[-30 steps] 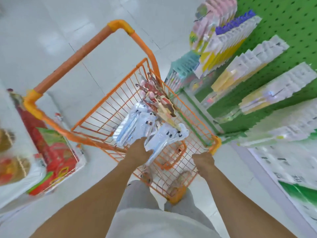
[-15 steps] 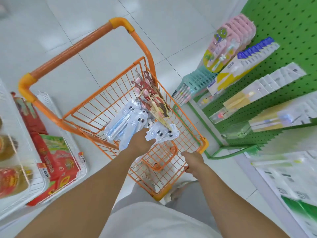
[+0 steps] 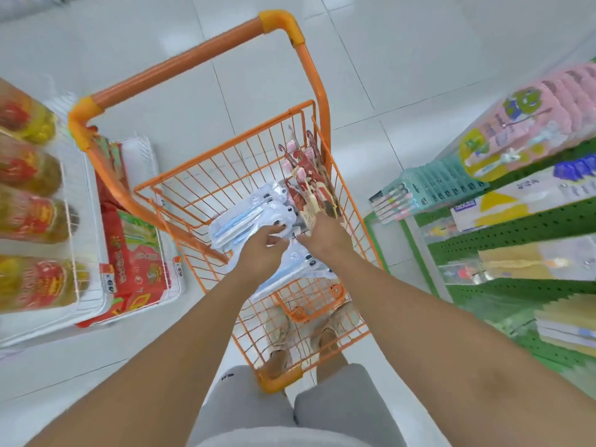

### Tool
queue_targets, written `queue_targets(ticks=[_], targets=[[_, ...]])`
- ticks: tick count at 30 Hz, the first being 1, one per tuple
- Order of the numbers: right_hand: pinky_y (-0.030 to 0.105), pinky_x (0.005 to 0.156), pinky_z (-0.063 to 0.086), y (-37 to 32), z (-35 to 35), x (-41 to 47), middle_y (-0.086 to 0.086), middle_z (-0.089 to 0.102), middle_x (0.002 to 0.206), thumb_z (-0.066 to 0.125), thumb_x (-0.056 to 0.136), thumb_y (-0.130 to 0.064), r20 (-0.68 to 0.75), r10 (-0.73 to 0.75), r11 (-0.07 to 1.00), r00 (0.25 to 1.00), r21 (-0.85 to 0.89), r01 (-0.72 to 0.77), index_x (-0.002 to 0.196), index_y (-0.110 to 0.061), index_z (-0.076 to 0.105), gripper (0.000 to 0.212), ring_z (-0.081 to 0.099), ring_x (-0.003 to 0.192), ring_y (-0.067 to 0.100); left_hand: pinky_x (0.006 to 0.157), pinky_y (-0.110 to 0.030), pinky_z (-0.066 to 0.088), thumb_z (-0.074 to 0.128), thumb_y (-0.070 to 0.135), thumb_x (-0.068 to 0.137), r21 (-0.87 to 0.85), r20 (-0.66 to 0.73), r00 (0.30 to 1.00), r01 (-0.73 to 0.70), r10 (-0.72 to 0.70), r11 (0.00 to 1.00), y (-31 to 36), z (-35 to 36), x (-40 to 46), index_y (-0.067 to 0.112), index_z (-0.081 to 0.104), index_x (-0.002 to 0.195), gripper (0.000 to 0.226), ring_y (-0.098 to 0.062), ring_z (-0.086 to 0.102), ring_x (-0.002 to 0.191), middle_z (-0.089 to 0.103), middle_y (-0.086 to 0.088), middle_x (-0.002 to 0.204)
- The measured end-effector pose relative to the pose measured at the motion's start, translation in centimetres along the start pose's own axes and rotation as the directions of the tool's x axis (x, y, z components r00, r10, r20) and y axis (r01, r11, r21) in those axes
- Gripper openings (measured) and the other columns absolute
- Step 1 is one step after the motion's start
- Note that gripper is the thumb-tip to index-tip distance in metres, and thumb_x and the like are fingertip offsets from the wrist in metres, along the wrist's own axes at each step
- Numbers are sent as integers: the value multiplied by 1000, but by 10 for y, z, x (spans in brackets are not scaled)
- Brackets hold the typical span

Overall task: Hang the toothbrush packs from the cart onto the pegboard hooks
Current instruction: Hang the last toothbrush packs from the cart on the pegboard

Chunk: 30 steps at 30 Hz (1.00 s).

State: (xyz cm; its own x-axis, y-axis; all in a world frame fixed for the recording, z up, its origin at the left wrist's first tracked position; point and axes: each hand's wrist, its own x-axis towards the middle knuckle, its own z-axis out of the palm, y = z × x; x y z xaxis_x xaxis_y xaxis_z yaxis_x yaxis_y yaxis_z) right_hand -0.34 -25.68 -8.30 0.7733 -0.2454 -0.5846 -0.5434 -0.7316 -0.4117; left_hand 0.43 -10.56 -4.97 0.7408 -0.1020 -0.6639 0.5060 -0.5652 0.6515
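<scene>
Reaching into orange cart (image 3: 225,175): left hand (image 3: 258,250) gripping clear toothbrush packs (image 3: 245,221); right hand (image 3: 325,237) just right, fingers closed on same packs.

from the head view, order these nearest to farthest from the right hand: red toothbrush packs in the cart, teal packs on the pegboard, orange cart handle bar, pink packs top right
1. red toothbrush packs, just beyond the right hand, inside the cart
2. teal packs, to its right on the pegboard
3. Orange cart handle bar and pink packs: too close to call

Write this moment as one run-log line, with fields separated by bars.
stage: picking packs | left hand: on blue toothbrush packs | right hand: at same pile | orange cart: still loaded | green pegboard: untouched
</scene>
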Motion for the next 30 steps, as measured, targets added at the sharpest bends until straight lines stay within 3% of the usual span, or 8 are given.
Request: queue_targets(ticks=[3, 6, 10, 13, 16, 20, 25, 30], targets=[[32, 70, 45, 0, 12, 14, 12, 66, 107, 55, 96, -8, 3, 11, 994, 1000, -113, -10, 110, -6, 61, 15, 66, 100, 32, 91, -38, 53, 60, 31, 96, -7, -26, 999, 42, -42, 999, -2, -10, -1, 25, 55, 129, 34, -12, 61, 90, 61, 11, 101], [32, 64, 42, 3, 4, 6, 11, 67, 94, 48, 96, 2, -122, -33, 991, 992, -133, 17, 99, -10, 63, 19, 65, 86, 33, 83, -31, 52, 61, 34, 96, -57, -36, 995, 86, -89, 995, -4, -18, 3, 22, 52, 134, 41, -8, 60, 86, 63, 3, 115], [33, 51, 31, -2, -15, -28, 1, 51, 62, 44, 92, -1, -240, -249, 955, 938, 103, 280, 67, -18, 50, 31, 45, 59, 22, 74, -24, 48, 74, 37, 86, -166, 15, 993, 115, -114, 979, -1, -9, 12, 22, 46, 138, 60, -14, 59, 98, 56, 5, 125], [35, 58, 42, -3, -12, -43, 0, 58, 67, 51, 92, -2, -231, -363, 870, 903, 263, 417, 76, -10, 61, 21, 52, 63, 18, 72, -20, 54, 89, 23, 70, -337, 18, 996, 86, -85, 937, -6, -2, 15, 20, 63, 112, 50, -14, 68, 98, 70, 4, 108], [38, 74, 55, 8, -18, -18, -3, 68, 85, 64, 90, -13, -324, -104, 896, 940, 379, 230, 91, -15, 68, 4, 63, 77, 16, 75, -31, 55, 85, 17, 75, -341, -54, 996, 46, -69, 939, -17, -6, 10, 14, 71, 103, 32, -16, 72, 90, 76, -1, 98], [39, 82, 55, -10, -22, 29, 4, 68, 109, 79, 81, -38, -220, -141, 972, 965, 153, 177, 123, -15, 58, 52, 65, 99, 26, 73, -34, 57, 80, 19, 80, -267, -218, 972, 30, -90, 963, -35, -19, -5, 15, 68, 102, 25, -17, 72, 84, 75, 1, 92], [35, 78, 53, -41, 12, 60, 0, 63, 99, 81, 74, -48, -46, -209, 971, 977, -129, 202, 116, -19, 57, 56, 65, 98, 25, 72, -32, 56, 78, 21, 83, -351, -273, 950, 45, -148, 935, -57, -41, -23, 16, 70, 101, 21, -20, 72, 84, 75, -1, 91], [42, 93, 48, -29, 55, 76, 16, 51, 132, 73, 83, -50, -49, -108, 980, 993, -171, 99, 140, -9, 36, 80, 56, 118, 36, 57, -15, 50, 75, 16, 86, -412, -256, 960, -5, -110, 911, -68, -57, -33, 23, 68, 98, 16, -2, 71, 71, 75, 8, 90]])
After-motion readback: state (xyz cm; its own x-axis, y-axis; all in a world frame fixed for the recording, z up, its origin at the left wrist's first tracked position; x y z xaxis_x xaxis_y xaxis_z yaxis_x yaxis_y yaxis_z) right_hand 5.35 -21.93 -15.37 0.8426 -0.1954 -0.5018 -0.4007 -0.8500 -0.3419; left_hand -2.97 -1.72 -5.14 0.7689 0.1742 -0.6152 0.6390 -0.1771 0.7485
